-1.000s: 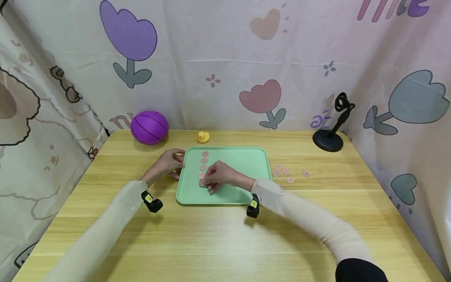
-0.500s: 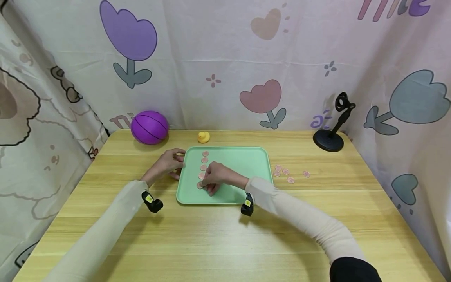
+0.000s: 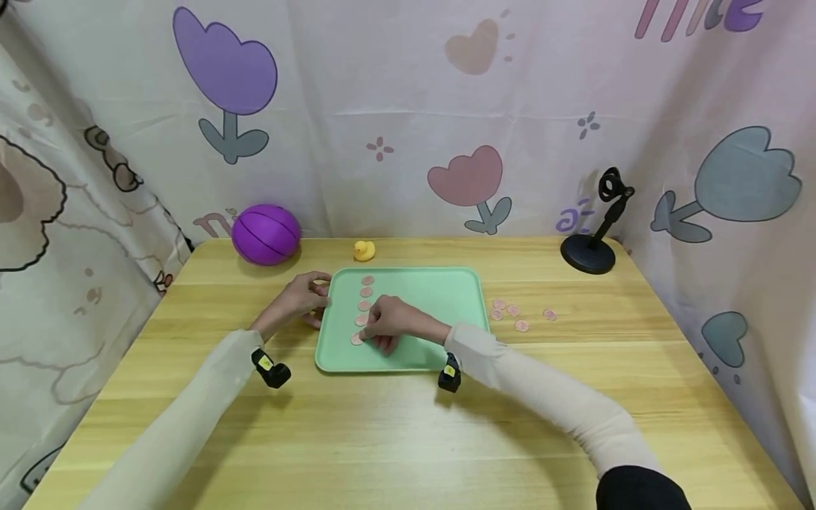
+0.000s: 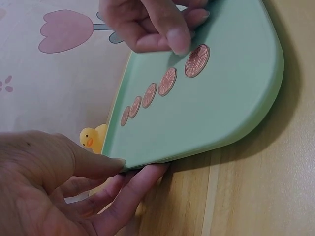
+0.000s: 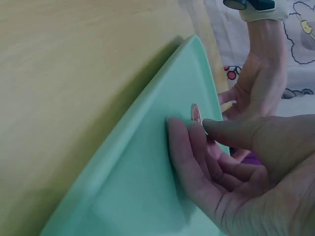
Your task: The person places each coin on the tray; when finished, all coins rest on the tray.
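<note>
My left hand (image 4: 59,187) grips the left rim of a pale green tray (image 3: 440,283), its thumb on top and its fingers at the outer side. Above the tray's left part, my right hand (image 3: 392,322) has its fingertips right beside the nearest copper coin (image 4: 197,60). That coin lies on the tray, at the near end of a column of several coins; the coin behind it (image 4: 167,81) shows clearly in the left wrist view. In the right wrist view the thumb (image 5: 231,132) and fingers are loosely bent close to the coin (image 5: 196,112), partly covering it.
Several loose coins (image 3: 513,310) lie on the wooden table (image 3: 382,439) right of the tray. Behind the tray sit a yellow rubber duck (image 3: 364,251) and a purple ball (image 3: 266,234). A black stand (image 3: 588,253) occupies the back right corner, before a patterned curtain (image 3: 382,85).
My right hand has shifted slightly left and toward me, and the nearest coin has moved a little that way with it. The left hand stays at the rim; the head view has shifted slightly.
</note>
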The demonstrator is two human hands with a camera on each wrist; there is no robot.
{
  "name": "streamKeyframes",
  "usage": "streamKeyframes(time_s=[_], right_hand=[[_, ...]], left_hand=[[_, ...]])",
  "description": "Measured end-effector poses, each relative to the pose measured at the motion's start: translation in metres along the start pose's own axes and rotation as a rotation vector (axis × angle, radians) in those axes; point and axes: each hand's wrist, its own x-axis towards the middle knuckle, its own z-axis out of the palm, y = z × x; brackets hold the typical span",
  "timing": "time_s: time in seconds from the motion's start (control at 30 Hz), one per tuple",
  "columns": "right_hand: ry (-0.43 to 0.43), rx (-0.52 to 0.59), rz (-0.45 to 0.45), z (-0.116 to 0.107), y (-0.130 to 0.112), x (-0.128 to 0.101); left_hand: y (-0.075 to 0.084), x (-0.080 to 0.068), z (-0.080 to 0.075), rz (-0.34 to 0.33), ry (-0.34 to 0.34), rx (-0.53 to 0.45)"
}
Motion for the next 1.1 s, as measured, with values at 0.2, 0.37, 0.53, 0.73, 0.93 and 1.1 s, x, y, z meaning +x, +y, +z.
streamKeyframes(time_s=[0.2,0.37,0.53,0.73,0.93,1.1], right_hand=[[-0.018,0.004,-0.079,-0.026,0.01,-0.015],[0.018,0.013,-0.118,-0.059,0.016,-0.033],[0.111,0.043,-0.101,-0.094,0.025,-0.052],[0.227,0.049,-0.062,-0.132,0.043,-0.075],[0.288,0.012,-0.014,-0.159,0.072,-0.088],[0.324,-0.019,-0.002,-0.172,0.09,-0.097]], left_hand=[[-0.002,-0.001,0.0,0.004,0.004,0.001],[-0.005,-0.001,-0.001,-0.002,-0.001,-0.007],[-0.005,0.0,-0.001,-0.015,0.002,-0.004],[-0.004,0.0,0.0,-0.014,0.001,-0.019],[-0.004,0.0,0.0,-0.017,0.001,-0.025],[-0.004,0.0,-0.001,-0.02,-0.007,-0.024]])
